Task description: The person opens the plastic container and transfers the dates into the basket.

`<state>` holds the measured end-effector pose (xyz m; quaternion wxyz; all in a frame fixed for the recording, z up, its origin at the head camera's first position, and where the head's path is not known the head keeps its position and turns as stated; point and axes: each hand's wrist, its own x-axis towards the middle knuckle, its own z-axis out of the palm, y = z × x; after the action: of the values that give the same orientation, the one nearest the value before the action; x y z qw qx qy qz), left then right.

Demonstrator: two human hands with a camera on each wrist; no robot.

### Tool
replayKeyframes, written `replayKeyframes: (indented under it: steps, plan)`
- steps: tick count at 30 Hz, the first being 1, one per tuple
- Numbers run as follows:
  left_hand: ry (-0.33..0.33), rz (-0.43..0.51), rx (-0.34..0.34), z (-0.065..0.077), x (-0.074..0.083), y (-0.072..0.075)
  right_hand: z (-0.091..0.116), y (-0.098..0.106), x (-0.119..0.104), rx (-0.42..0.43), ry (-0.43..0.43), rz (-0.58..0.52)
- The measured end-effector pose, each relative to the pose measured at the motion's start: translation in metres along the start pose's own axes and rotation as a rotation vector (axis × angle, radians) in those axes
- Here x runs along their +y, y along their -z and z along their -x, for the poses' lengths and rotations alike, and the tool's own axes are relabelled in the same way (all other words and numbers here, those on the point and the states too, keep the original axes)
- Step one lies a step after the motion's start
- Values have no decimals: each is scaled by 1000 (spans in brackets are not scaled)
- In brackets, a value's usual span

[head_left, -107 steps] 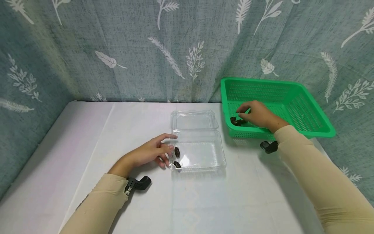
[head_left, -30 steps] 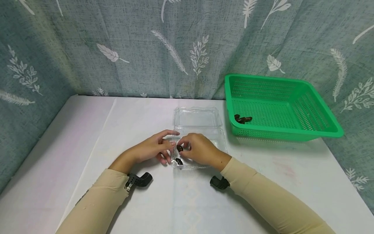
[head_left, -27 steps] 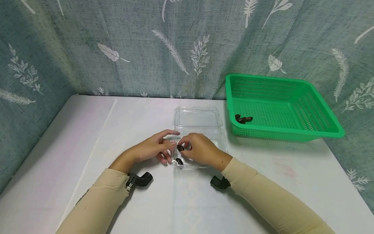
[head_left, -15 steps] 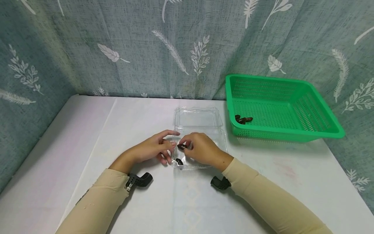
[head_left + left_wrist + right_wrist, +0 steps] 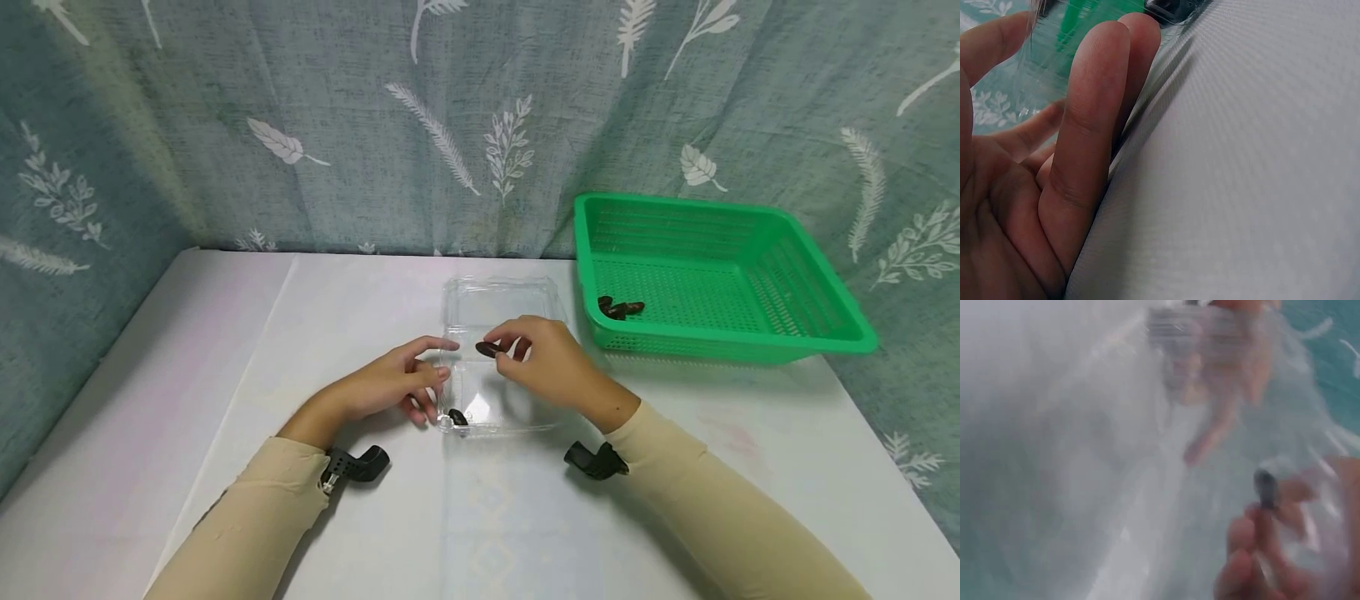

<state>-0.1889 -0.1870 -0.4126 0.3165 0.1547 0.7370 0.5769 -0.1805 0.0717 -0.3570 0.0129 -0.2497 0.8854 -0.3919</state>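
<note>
In the head view my right hand (image 5: 551, 358) pinches a dark brown, glossy date (image 5: 489, 349) between thumb and fingertips, over the clear plastic clamshell box (image 5: 517, 429). The right wrist view is blurred but shows the same date (image 5: 1266, 487) at the fingertips. My left hand (image 5: 393, 382) rests at the box's left edge, thumb and forefinger at the rim. Its fingers (image 5: 1094, 81) stand fairly straight against the outer wall in the left wrist view. One more date (image 5: 458, 417) lies in the box's near left corner.
A green perforated basket (image 5: 720, 346) stands at the back right, with several dates (image 5: 621, 309) in its near left corner. The box lid (image 5: 501, 300) lies opened away from me. A patterned curtain (image 5: 337, 125) hangs behind the white-covered table (image 5: 375, 542).
My right hand came from the basket to the box, took the date by the left wall, and has lifted it away and rightward. My left hand has stayed put.
</note>
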Motion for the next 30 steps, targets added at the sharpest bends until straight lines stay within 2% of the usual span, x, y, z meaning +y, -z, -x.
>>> replayKeyframes:
  steps: [6,12,22,25,30]
  plan:
    - [0,-7,7,2,-1,0,5,29,0,117,24,-67]
    - [0,-16,7,2,-3,1,9,57,6,224,20,-61]
    - [1,-20,6,0,-1,-1,18,116,36,328,-98,44]
    - [-1,-22,6,0,0,-2,22,128,47,322,-149,85]
    - [-2,-24,10,-1,2,-2,22,140,62,217,-269,130]
